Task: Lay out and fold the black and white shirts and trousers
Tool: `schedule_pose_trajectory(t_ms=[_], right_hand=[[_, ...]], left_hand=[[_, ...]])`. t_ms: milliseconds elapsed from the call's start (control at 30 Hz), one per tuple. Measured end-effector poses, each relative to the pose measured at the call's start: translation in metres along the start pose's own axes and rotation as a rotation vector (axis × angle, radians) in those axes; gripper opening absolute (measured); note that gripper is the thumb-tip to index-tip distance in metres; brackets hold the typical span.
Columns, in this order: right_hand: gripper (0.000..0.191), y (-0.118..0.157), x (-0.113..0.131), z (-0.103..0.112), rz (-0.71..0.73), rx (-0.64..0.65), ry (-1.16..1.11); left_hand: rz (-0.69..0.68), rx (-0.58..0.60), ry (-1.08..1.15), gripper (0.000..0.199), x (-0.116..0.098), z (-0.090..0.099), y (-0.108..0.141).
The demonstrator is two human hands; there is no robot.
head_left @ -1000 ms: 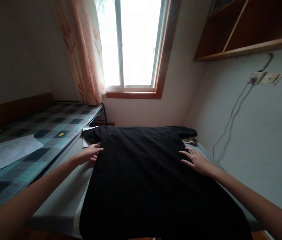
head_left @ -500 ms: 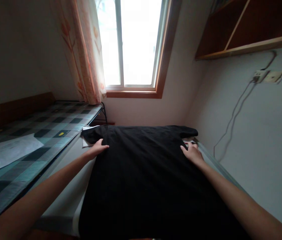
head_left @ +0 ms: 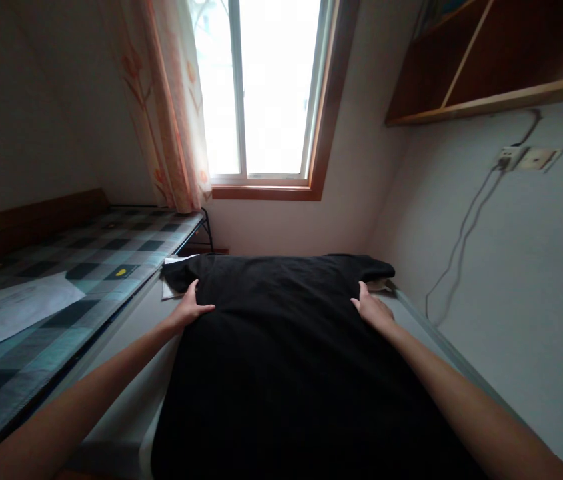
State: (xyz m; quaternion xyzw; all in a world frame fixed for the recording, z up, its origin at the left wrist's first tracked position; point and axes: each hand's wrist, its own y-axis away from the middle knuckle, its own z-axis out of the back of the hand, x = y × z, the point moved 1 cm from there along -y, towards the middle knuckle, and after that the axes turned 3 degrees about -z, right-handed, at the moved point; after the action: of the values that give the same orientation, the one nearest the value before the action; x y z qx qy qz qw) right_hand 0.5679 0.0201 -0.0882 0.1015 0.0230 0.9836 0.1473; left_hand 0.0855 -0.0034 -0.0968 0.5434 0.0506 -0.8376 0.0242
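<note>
A black short-sleeved shirt (head_left: 276, 353) lies spread over a light grey table, its sleeves at the far end and its body running down to the bottom of the view. At its left edge, just below the sleeve, my left hand (head_left: 187, 312) touches the cloth with thumb and forefinger wide apart. My right hand (head_left: 375, 312) rests on the opposite edge below the other sleeve, its visible fingers apart too. Parts of both hands' fingers are hidden from view.
The grey tabletop (head_left: 134, 357) shows left of the shirt. White papers (head_left: 31, 303) lie on a checked bed mattress (head_left: 136, 233). Ahead are a window (head_left: 276, 100) and a curtain (head_left: 171, 107). On the right wall hang a wooden shelf (head_left: 491, 93) and a socket with a cord (head_left: 511, 159).
Both hands have shifted slightly toward me along the shirt's edges, and their thumbs and forefingers are spread wider. The shirt's lower left edge has moved a little to the left.
</note>
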Motion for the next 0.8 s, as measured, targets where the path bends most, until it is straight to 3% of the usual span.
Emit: schedule_pose_trajectory(t_ms=[133, 300, 367, 433, 500, 600, 700, 800], right_hand=[[0.070, 0.009, -0.005, -0.002, 0.034, 0.033, -0.005], [0.051, 0.014, -0.027, -0.001, 0.239, 0.091, -0.001], [0.037, 0.012, -0.033, 0.004, 0.241, 0.115, 0.049], [0.034, 0.006, -0.033, 0.013, 0.190, 0.048, 0.111], [0.039, -0.004, -0.026, 0.020, 0.185, -0.082, 0.140], [0.043, -0.022, -0.003, 0.020, 0.288, -0.196, 0.111], [0.053, -0.037, 0.023, 0.007, 0.308, -0.166, 0.133], [0.063, -0.047, 0.040, -0.011, 0.237, -0.116, 0.164]], left_hand=[[0.005, -0.043, -0.097, 0.116, -0.001, 0.015, 0.012], [0.001, 0.131, -0.255, 0.105, 0.014, 0.039, 0.030], [0.022, 0.207, -0.341, 0.098, 0.018, 0.049, 0.029], [0.061, 0.241, -0.461, 0.087, 0.017, 0.058, 0.022], [0.015, 0.175, -0.604, 0.074, 0.011, 0.064, 0.007], [-0.212, 0.005, -0.761, 0.065, -0.002, 0.062, -0.021], [-0.300, -0.040, -0.872, 0.064, -0.006, 0.049, -0.049], [-0.230, -0.094, -1.001, 0.062, 0.006, 0.041, -0.068]])
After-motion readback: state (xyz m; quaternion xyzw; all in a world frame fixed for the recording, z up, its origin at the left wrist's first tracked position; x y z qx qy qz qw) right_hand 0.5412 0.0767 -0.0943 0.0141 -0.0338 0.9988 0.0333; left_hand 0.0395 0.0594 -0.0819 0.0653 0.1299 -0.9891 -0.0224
